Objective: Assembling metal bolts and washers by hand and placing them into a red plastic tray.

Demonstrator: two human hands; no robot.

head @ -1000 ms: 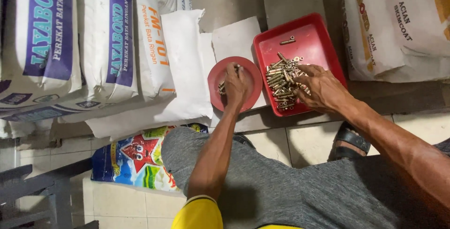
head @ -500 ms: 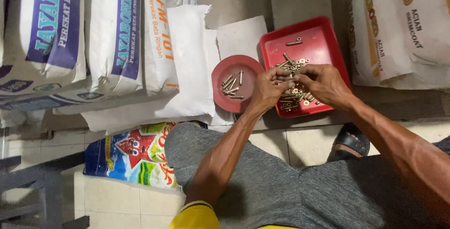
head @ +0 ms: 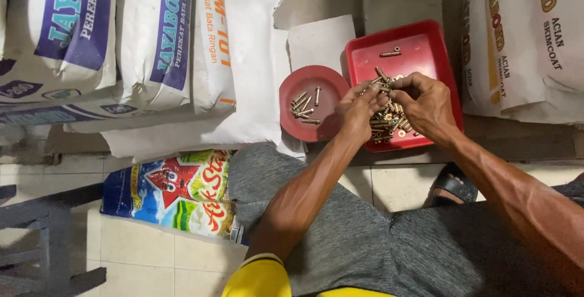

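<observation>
Both hands meet over the left half of the square red tray, working on one small brass-coloured bolt between them. The left hand is closed, its fingertips pinching the near end of the bolt; the right hand is curled too, thumb and forefinger nipping the same piece from the right. Under them a heap of like bolts fills the near part of the tray, and one stray bolt lies at its far side. Just left of the tray a round red lid holds a few separated bolts. Such pieces look light, rigid and smooth (probably a bit slippery), so they are best pinched across the shank near the ends. White cement sacks stand to the left and right.
</observation>
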